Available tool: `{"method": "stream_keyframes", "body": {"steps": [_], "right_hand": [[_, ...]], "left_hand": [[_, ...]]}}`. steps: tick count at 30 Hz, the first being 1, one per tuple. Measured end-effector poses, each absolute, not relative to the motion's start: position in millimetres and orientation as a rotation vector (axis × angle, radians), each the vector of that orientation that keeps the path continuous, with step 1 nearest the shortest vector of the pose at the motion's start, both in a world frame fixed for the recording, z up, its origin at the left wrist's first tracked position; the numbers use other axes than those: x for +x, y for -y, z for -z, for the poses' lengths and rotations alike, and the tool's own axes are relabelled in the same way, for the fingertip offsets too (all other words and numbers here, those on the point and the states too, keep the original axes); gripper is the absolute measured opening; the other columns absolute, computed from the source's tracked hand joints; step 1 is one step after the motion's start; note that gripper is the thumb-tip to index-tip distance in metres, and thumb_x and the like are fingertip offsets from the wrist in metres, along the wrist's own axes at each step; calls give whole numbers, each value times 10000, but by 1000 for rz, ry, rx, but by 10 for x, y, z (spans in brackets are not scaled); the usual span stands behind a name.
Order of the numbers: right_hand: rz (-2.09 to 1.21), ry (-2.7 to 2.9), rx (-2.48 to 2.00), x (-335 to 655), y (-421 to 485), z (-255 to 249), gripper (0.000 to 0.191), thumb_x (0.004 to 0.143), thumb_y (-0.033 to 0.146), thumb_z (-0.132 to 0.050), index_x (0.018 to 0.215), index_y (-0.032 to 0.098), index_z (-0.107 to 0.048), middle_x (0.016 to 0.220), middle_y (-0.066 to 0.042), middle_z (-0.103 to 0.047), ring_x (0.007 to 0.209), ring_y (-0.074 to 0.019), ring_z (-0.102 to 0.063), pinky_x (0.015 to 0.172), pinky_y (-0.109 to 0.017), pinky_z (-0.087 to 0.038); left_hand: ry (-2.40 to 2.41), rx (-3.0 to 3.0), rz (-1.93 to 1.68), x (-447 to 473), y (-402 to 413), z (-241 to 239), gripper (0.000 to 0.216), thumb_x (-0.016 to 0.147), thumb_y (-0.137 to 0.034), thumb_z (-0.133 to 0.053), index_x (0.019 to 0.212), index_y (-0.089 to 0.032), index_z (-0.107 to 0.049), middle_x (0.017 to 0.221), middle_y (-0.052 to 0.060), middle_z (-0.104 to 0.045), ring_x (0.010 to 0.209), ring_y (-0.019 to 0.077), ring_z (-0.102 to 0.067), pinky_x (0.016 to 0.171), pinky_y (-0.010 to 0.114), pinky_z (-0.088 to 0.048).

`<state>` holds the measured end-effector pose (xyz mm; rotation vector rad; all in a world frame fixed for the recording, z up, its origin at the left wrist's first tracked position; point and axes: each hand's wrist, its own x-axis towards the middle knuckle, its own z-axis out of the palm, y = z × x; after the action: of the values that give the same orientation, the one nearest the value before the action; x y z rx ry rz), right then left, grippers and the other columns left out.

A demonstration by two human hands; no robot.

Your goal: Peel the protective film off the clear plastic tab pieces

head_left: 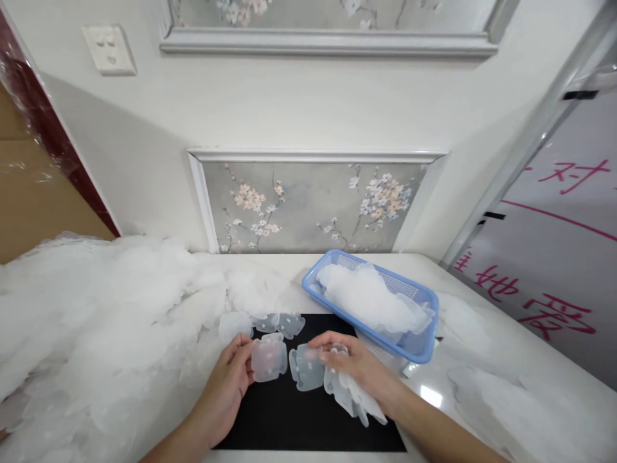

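Note:
My left hand (226, 386) pinches a small translucent plastic piece (268, 357) by its left edge, just above a black mat (289, 418). My right hand (359, 366) is closed on a fanned stack of the same translucent pieces (354, 399), and its fingertips rest on another piece (306, 368) lying on the mat. Two or three more loose pieces (284, 323) lie at the mat's far edge.
A big heap of the translucent pieces (96, 321) covers the table's left side. A blue plastic basket (424, 347) holding more pieces stands to the right of the mat. More pieces (511, 399) lie at the right. A wall stands behind the table.

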<state>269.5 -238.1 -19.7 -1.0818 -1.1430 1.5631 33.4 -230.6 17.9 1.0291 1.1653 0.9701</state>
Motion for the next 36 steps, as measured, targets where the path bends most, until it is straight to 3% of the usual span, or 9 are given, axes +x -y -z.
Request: {"method": "stream_keyframes", "body": {"steps": [5, 8, 12, 16, 19, 22, 26, 31, 36], "right_hand": [[-1335, 1228, -1144, 2617, 2415, 163, 306, 696, 439, -733, 824, 202, -588, 622, 48, -454, 571, -135, -426, 570, -284, -355], [-1126, 1454, -1242, 2579, 2458, 152, 258, 656, 280, -751, 876, 222, -629, 732, 14, -543, 694, -185, -532, 664, -318, -425], [-873, 1818, -1211, 2522, 2529, 199, 461, 686, 190, -742, 1126, 287, -641, 908, -39, -644, 820, -235, -600, 773, -358, -466], [-532, 2069, -1103, 2482, 2539, 302, 445, 803, 241, -693, 1237, 280, -604, 846, -63, -666, 753, -238, -586, 705, -362, -468], [-366, 2120, -1004, 2475, 2527, 322, 281, 873, 282, -613, 1149, 277, -664, 725, -43, -608, 672, -203, -543, 644, -331, -443], [-498, 1979, -979, 2479, 2523, 264, 182, 897, 311, -542, 894, 259, -716, 781, -50, -575, 657, -176, -526, 594, -307, -415], [-1083, 1471, -1058, 2521, 2485, 156, 308, 830, 468, -586, 671, 207, -548, 729, -25, -554, 673, -176, -527, 603, -295, -407], [-1581, 1021, -1077, 2621, 2392, 89, 318, 676, 451, -713, 775, 212, -530, 574, 64, -506, 510, -110, -430, 518, -234, -319], [-1729, 916, -1001, 2650, 2366, 29, 409, 615, 372, -752, 961, 205, -611, 642, 34, -628, 567, -135, -536, 561, -242, -365]], "left_hand": [[-1016, 759, -930, 376, 2322, -153, 206, 819, -353, -644, 836, -191, -518, 905, 21, -620, 897, 174, -616, 798, 336, -519], [-973, 664, -890, 414, 2340, -210, 166, 850, -333, -601, 888, -184, -537, 985, 63, -660, 962, 217, -640, 857, 407, -523], [-926, 614, -861, 415, 2352, -248, 188, 892, -365, -533, 942, -184, -546, 957, 73, -686, 889, 210, -668, 860, 408, -524], [-888, 628, -848, 400, 2368, -223, 194, 905, -377, -515, 975, -197, -537, 929, 59, -693, 837, 187, -673, 825, 369, -528], [-853, 659, -844, 421, 2391, -196, 204, 905, -385, -513, 994, -202, -524, 932, 58, -692, 861, 185, -675, 847, 352, -512], [-893, 831, -816, 450, 2412, -163, 260, 909, -464, -477, 951, -209, -510, 991, 71, -685, 956, 214, -662, 890, 373, -494], [-1220, 1555, -815, 438, 2364, -91, 161, 881, -365, -523, 971, -233, -542, 1222, 82, -621, 1170, 243, -566, 1030, 431, -411], [-1331, 2544, -517, 440, 2029, 17, 382, 838, -176, -539, 1217, -219, -533, 1441, 120, -460, 1384, 285, -351, 1110, 509, -319], [-1190, 2812, -349, 569, 1595, 43, 323, 902, -133, -452, 1174, -230, -597, 1291, 114, -602, 1181, 258, -567, 1001, 466, -417]]}}
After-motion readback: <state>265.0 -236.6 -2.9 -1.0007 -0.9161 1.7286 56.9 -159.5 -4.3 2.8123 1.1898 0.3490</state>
